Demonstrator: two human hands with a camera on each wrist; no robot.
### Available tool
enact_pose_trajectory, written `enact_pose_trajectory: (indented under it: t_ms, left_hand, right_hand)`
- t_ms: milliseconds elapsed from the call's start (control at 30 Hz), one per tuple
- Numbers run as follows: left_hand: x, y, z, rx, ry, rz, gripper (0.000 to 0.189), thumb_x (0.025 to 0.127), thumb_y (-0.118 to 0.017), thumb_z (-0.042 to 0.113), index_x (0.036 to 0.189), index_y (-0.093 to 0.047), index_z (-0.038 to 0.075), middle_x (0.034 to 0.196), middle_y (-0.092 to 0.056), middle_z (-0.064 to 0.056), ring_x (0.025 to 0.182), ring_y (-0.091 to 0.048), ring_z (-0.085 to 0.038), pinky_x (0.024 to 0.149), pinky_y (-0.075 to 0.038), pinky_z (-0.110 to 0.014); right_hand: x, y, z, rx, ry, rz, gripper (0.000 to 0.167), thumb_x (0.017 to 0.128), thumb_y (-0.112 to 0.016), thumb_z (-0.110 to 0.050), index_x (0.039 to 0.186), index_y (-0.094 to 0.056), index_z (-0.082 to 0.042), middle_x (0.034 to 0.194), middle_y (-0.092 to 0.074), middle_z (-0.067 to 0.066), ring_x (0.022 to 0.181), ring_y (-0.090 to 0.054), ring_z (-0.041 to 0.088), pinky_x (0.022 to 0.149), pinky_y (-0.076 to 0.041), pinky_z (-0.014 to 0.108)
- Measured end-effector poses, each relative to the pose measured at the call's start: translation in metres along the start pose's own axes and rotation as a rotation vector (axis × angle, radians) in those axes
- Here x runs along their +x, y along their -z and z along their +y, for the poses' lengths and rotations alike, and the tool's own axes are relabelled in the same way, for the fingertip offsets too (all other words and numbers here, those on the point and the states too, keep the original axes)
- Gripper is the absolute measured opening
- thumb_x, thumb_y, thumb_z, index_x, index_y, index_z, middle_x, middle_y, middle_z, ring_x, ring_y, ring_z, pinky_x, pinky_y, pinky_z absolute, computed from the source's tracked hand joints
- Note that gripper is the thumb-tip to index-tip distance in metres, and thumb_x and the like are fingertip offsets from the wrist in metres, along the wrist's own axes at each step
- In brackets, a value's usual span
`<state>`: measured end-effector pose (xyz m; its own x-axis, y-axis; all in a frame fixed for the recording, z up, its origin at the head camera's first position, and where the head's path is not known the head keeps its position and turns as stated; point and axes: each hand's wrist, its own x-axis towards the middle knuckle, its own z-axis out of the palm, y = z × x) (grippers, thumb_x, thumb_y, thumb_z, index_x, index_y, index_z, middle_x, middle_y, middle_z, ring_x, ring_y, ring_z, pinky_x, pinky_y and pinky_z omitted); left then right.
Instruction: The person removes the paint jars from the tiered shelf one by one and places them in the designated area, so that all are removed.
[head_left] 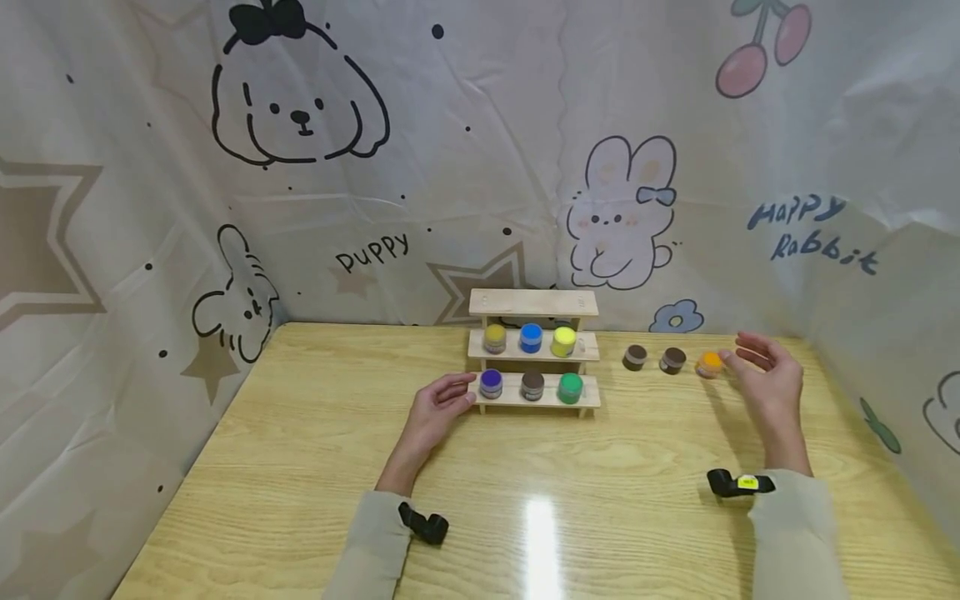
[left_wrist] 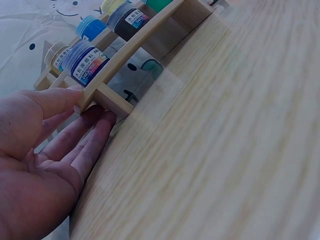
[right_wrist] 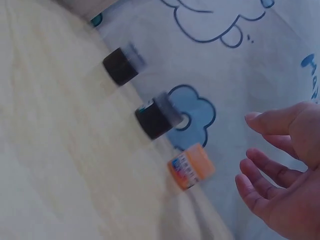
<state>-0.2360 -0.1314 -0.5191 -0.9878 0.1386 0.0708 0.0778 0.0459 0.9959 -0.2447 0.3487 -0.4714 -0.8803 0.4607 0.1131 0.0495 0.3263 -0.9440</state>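
Right hand (head_left: pixel 772 387) is hovering, thumb and fingers parted, beside the small round orange plastic jar (head_left: pixel 708 365), centre right in head view, while left hand (head_left: pixel 435 407) is gripping the pale three-tier wooden rack (head_left: pixel 533 303) mid-frame; squaring fingertips to the jar's sides is probably best.

Rack (head_left: pixel 533 302) and three jars (head_left: pixel 672 360) on table (head_left: pixel 630 492)
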Motion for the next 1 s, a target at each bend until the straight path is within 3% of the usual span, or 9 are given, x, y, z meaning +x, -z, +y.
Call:
enact_pose_trajectory:
  t_ms: [233, 600, 1000]
  left_hand:
    - [0.000, -0.001, 0.000, 0.005, 0.009, 0.023, 0.035, 0.097, -0.070, 0.002, 0.131, -0.066, -0.003, 0.131, -0.066, -0.021, 0.123, -0.060, -0.035, 0.093, -0.052, -0.020]
    - [0.000, -0.002, -0.002, -0.001, 0.022, 0.019, 0.036, 0.096, -0.071, 0.001, 0.131, -0.066, -0.003, 0.131, -0.067, -0.021, 0.123, -0.061, -0.033, 0.093, -0.052, -0.020]
    - [0.001, -0.003, 0.000, -0.002, 0.022, 0.027, 0.035, 0.096, -0.070, 0.000, 0.130, -0.066, -0.004, 0.130, -0.067, -0.021, 0.123, -0.060, -0.034, 0.093, -0.052, -0.019]
  right_hand:
    - [-0.008, -0.004, -0.025, -0.016, 0.069, -0.014, 0.046, 0.099, -0.071, -0.024, 0.139, -0.061, -0.005, 0.130, -0.062, 0.000, 0.111, -0.057, 0.006, 0.085, -0.048, 0.006]
    - [-0.026, -0.026, -0.052, 0.041, 0.271, -0.124, 0.040, 0.099, -0.070, -0.018, 0.134, -0.063, 0.001, 0.120, -0.067, -0.001, 0.103, -0.062, 0.002, 0.083, -0.051, 0.008]
    - [-0.044, -0.055, -0.075, 0.117, 0.385, -0.254, 0.042, 0.101, -0.068, -0.016, 0.139, -0.058, -0.001, 0.128, -0.064, 0.021, 0.107, -0.064, 0.007, 0.087, -0.051, 0.013]
